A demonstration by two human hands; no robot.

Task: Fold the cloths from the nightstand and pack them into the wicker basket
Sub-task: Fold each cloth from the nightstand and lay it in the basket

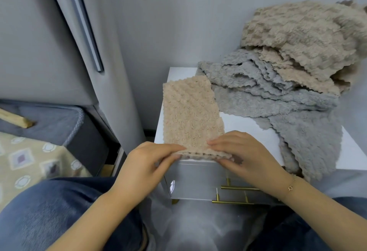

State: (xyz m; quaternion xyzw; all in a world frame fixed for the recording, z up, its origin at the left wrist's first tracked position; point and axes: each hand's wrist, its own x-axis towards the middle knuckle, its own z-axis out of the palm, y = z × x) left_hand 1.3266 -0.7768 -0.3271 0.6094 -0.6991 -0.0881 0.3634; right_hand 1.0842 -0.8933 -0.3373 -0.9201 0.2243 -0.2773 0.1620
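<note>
Your left hand (148, 158) and right hand (238, 151) pinch the beige cloth (190, 111) at the nightstand (250, 123) edge; uneven pulling skews the fold or drags it off

At far left stands a grey padded headboard (39, 42). Below it, a blue-grey mattress edge (57, 119) meets a beige patterned sheet (29, 161). Blue jeans (49, 217) fill the near left.
</note>
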